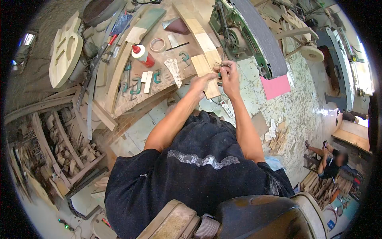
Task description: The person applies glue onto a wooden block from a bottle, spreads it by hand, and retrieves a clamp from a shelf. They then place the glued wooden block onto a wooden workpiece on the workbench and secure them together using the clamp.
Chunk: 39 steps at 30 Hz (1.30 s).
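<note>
A short pale wooden board (202,67) lies against a longer strip of wood (205,42) at the edge of the workbench. My left hand (202,84) grips the short board near its lower end, thumb on top. Close beside it, my right hand (229,75) has its fingers closed on a small C-clamp (219,75) at the board's right edge. Only a bit of green and a thin metal bar of that clamp show; the fingers hide the rest.
The workbench (159,95) holds a red-and-white glue bottle (143,55), a tape roll (158,44) and several green C-clamps (136,86). A belt sander (246,36) stands to the right. Offcuts fill a rack (59,147) at left. Another person (332,162) sits at far right.
</note>
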Each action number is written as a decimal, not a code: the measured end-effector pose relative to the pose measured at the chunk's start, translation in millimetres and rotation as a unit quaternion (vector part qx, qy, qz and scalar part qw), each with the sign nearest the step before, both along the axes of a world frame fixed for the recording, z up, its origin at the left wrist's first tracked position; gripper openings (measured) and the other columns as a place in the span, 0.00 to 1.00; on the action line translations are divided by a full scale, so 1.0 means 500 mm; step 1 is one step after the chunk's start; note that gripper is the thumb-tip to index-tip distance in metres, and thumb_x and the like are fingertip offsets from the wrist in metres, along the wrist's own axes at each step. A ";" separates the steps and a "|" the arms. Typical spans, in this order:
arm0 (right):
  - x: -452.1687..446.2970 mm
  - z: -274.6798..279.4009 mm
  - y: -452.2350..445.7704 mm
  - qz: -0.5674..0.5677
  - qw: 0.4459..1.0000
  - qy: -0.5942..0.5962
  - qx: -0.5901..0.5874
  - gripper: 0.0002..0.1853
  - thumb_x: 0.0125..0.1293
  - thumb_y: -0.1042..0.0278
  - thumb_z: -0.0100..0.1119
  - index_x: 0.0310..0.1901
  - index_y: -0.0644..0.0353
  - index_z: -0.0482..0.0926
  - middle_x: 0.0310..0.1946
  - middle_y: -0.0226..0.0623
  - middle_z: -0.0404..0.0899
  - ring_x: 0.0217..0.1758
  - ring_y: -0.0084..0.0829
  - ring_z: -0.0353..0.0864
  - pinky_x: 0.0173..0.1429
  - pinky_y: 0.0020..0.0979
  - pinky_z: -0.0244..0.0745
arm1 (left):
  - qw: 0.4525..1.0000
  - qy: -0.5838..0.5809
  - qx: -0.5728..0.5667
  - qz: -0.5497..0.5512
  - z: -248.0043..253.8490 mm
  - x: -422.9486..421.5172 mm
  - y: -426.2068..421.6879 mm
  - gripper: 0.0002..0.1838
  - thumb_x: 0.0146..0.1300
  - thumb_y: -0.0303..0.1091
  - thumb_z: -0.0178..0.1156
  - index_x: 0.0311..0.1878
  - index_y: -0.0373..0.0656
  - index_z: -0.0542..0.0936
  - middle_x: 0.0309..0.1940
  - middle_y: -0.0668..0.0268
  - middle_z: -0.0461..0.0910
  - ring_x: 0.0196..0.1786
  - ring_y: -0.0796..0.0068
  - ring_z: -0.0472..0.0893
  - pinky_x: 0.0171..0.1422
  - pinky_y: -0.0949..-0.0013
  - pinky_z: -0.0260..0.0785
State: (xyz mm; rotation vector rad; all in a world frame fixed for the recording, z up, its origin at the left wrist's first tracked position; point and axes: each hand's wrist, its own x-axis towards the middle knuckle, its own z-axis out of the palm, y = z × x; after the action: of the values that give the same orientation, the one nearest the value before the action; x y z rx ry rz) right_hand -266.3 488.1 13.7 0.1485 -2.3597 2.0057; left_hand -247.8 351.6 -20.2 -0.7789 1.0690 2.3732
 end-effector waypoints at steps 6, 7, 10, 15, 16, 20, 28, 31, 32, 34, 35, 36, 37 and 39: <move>0.005 0.006 0.012 -0.004 0.997 0.034 0.064 0.16 0.67 0.74 0.65 0.54 0.65 0.74 0.36 0.37 0.84 0.39 0.23 0.82 0.43 0.26 0.77 | 1.000 -0.003 0.009 -0.008 -0.015 -0.004 -0.003 0.18 0.64 0.30 0.65 0.55 0.34 0.80 0.44 0.58 0.85 0.41 0.63 0.87 0.42 0.54 0.85; 0.007 0.011 0.013 -0.012 0.998 0.018 0.057 0.16 0.66 0.75 0.66 0.54 0.66 0.75 0.38 0.38 0.84 0.40 0.24 0.83 0.44 0.27 0.78 | 1.000 -0.001 0.008 -0.007 -0.010 -0.003 -0.003 0.18 0.63 0.30 0.66 0.55 0.34 0.80 0.44 0.58 0.85 0.41 0.63 0.87 0.42 0.54 0.85; 0.008 0.016 0.001 -0.027 0.999 -0.010 -0.016 0.18 0.68 0.77 0.63 0.58 0.67 0.76 0.44 0.42 0.86 0.45 0.28 0.85 0.48 0.28 0.80 | 1.000 0.004 0.006 -0.008 -0.002 -0.003 -0.002 0.19 0.63 0.29 0.66 0.56 0.34 0.80 0.45 0.58 0.85 0.41 0.63 0.87 0.43 0.54 0.85; 0.003 0.013 0.006 0.017 0.998 -0.030 -0.056 0.20 0.74 0.79 0.53 0.66 0.69 0.73 0.52 0.48 0.85 0.52 0.33 0.86 0.54 0.30 0.81 | 1.000 0.003 0.008 -0.011 0.016 0.002 -0.005 0.19 0.62 0.30 0.67 0.56 0.34 0.80 0.45 0.59 0.85 0.42 0.63 0.87 0.44 0.55 0.85; 0.003 0.016 0.005 0.022 0.998 -0.022 -0.053 0.20 0.75 0.79 0.51 0.66 0.70 0.73 0.52 0.49 0.85 0.53 0.33 0.86 0.55 0.30 0.81 | 1.000 0.001 0.005 -0.010 0.012 0.001 -0.005 0.19 0.62 0.30 0.67 0.56 0.35 0.80 0.45 0.59 0.85 0.42 0.63 0.87 0.44 0.55 0.84; 0.002 0.001 0.014 0.053 0.997 -0.033 -0.053 0.18 0.75 0.79 0.50 0.64 0.68 0.76 0.54 0.47 0.85 0.53 0.32 0.86 0.57 0.29 0.79 | 1.000 0.003 0.010 0.004 0.018 0.005 -0.003 0.17 0.62 0.29 0.67 0.52 0.31 0.82 0.43 0.58 0.86 0.41 0.63 0.88 0.43 0.58 0.84; 0.022 0.035 0.009 0.086 0.988 0.047 0.120 0.15 0.75 0.75 0.52 0.59 0.63 0.81 0.50 0.38 0.87 0.55 0.27 0.83 0.61 0.30 0.75 | 0.999 0.011 0.036 0.021 -0.018 0.001 -0.005 0.16 0.63 0.29 0.66 0.52 0.30 0.82 0.46 0.57 0.85 0.44 0.64 0.87 0.45 0.61 0.83; 0.028 0.029 0.004 0.070 0.994 0.038 0.080 0.15 0.72 0.75 0.55 0.57 0.61 0.83 0.48 0.37 0.88 0.51 0.32 0.83 0.59 0.33 0.76 | 0.998 0.020 0.045 0.027 -0.026 0.000 -0.005 0.16 0.63 0.28 0.65 0.52 0.29 0.81 0.46 0.56 0.85 0.44 0.63 0.87 0.46 0.61 0.83; 0.031 0.027 0.002 0.062 0.995 0.038 0.064 0.15 0.70 0.76 0.57 0.56 0.60 0.84 0.47 0.37 0.89 0.49 0.34 0.83 0.57 0.34 0.76 | 0.998 0.023 0.046 0.028 -0.026 0.000 -0.004 0.16 0.63 0.28 0.65 0.52 0.29 0.81 0.46 0.56 0.85 0.45 0.62 0.87 0.46 0.60 0.83; 0.037 0.023 -0.004 0.062 0.996 0.044 0.047 0.15 0.69 0.76 0.58 0.56 0.60 0.84 0.47 0.37 0.89 0.48 0.34 0.84 0.55 0.33 0.78 | 0.999 0.014 0.038 0.034 -0.030 -0.001 -0.003 0.16 0.63 0.27 0.64 0.52 0.28 0.80 0.46 0.55 0.85 0.45 0.62 0.87 0.45 0.60 0.83; 0.040 0.020 -0.006 0.061 0.996 0.047 0.039 0.15 0.69 0.77 0.59 0.56 0.60 0.84 0.47 0.38 0.89 0.47 0.34 0.85 0.55 0.32 0.78 | 0.999 0.010 0.034 0.037 -0.032 -0.003 -0.002 0.16 0.63 0.27 0.64 0.52 0.28 0.80 0.46 0.54 0.84 0.45 0.62 0.87 0.45 0.59 0.83; 0.041 0.022 -0.008 0.057 0.994 0.067 0.058 0.16 0.68 0.77 0.60 0.56 0.60 0.84 0.47 0.38 0.89 0.47 0.34 0.85 0.54 0.32 0.79 | 0.999 0.013 0.028 0.040 -0.047 -0.005 0.000 0.16 0.63 0.27 0.64 0.52 0.28 0.80 0.46 0.54 0.84 0.44 0.62 0.87 0.45 0.59 0.84; 0.042 0.023 -0.009 0.054 0.992 0.088 0.077 0.16 0.67 0.77 0.61 0.56 0.60 0.84 0.47 0.38 0.89 0.47 0.34 0.86 0.54 0.32 0.80 | 0.999 0.017 0.022 0.043 -0.061 -0.009 0.002 0.16 0.63 0.26 0.63 0.52 0.28 0.79 0.46 0.54 0.84 0.44 0.62 0.87 0.44 0.59 0.84; 0.046 0.026 -0.010 0.051 0.987 0.114 0.101 0.16 0.67 0.78 0.62 0.56 0.60 0.84 0.47 0.39 0.89 0.47 0.34 0.86 0.54 0.31 0.80 | 0.998 0.023 0.019 0.047 -0.078 -0.011 0.006 0.16 0.63 0.26 0.63 0.52 0.28 0.79 0.46 0.54 0.84 0.43 0.62 0.87 0.43 0.59 0.84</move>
State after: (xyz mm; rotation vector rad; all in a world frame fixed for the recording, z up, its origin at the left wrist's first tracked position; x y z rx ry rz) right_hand -243.3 482.9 26.8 0.4882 -2.4430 1.6767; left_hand -253.5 354.4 -59.2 -0.7811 1.0224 2.4947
